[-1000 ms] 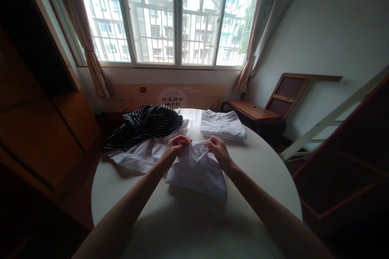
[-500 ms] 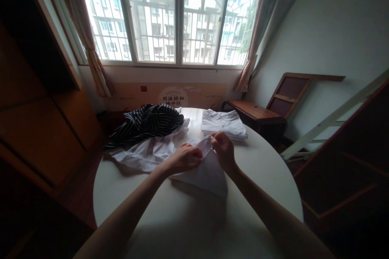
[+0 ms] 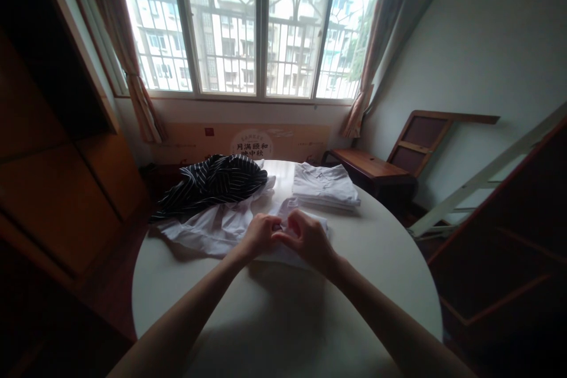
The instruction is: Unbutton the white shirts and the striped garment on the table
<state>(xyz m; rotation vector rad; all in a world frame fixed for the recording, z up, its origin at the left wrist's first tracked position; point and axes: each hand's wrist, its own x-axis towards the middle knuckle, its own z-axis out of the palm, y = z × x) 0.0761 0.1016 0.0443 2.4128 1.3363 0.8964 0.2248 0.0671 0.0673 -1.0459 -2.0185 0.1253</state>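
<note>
My left hand and right hand meet over a white shirt that lies folded on the round table, just in front of me and near its middle. Both hands press down on the cloth, fingertips touching each other at the centre. My left fingers curl in and seem to pinch a bit of fabric, though I cannot tell for sure how tight that hold is. My right hand arches over the shirt with the fingers bent, resting on it; whether it clamps any cloth I cannot tell. The shirt's far edge shows past my knuckles, and most of the rest is hidden under my hands.

To the left, touching the shirt's side, a crumpled white garment spreads toward the table's edge. A dark striped garment is heaped behind it, partly on top. At the far right sits a neat stack of folded white shirts, near but apart from mine. Beyond the table are a window and a wooden bench.
</note>
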